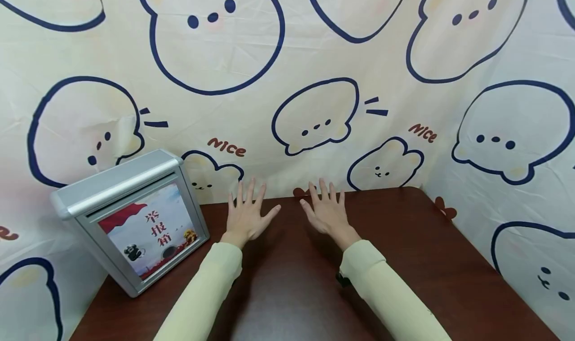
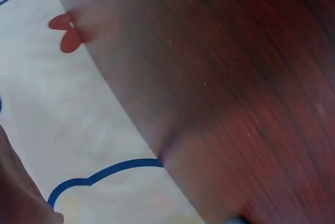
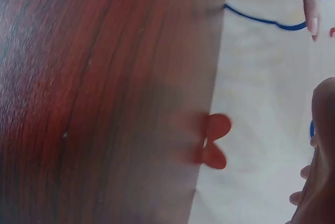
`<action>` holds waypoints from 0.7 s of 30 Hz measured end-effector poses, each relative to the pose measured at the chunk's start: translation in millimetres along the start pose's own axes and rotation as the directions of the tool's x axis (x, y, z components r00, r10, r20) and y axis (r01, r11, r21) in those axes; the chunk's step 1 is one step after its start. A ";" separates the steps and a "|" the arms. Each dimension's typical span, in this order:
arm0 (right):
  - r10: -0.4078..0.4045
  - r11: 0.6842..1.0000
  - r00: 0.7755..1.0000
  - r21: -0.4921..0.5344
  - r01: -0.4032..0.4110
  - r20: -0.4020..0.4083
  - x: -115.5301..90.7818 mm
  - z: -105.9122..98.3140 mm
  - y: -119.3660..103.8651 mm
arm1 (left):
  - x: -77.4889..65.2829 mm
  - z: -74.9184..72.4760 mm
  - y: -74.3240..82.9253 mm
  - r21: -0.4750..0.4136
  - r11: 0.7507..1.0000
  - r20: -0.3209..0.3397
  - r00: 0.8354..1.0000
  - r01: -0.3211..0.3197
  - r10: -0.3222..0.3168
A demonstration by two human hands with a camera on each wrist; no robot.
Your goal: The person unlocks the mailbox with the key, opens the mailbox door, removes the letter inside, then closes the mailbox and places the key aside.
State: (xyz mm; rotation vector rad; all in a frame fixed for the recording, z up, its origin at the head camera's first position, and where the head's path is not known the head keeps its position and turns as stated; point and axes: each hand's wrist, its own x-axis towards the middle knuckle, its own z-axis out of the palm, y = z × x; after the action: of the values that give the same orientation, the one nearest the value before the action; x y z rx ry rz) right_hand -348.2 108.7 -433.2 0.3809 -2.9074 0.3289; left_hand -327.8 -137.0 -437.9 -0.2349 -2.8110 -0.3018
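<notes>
box point(image 1: 154, 226) on table point(image 1: 287, 286), left of left hand point(image 1: 246, 220), shows in head view alone. left hand, right hand point(image 1: 329, 214): spread wide, holding nothing. wrist views: table, wall point(image 1: 251, 116), partial hands.

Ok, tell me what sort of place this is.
Perhaps a makeshift indoor work corner: a dark brown table, cartoon-printed sheeting hung behind it, and a silver box standing at the left.
</notes>
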 end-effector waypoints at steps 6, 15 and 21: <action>-0.046 0.997 0.997 0.058 0.050 -0.060 -6.3 -5.3 -12.1 | -14.5 -7.2 -6.9 -0.012 1.000 -0.023 1.000 0.006 -0.006; -0.163 0.982 0.983 0.084 0.170 -0.086 -9.7 -8.9 -32.2 | -34.2 -27.4 -9.6 -0.049 0.999 -0.115 0.993 0.012 -0.017; -0.213 0.949 0.972 0.219 0.229 -0.095 -5.1 -7.1 -45.5 | -56.1 -39.4 -15.4 -0.087 0.996 -0.248 0.969 -0.022 -0.001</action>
State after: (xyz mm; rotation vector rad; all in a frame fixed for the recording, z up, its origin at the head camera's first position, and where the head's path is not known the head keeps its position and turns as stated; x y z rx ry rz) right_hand -329.8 68.7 -418.7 0.7096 -2.7285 0.6286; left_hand -266.9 -168.2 -421.7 -0.2156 -2.5519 -0.4240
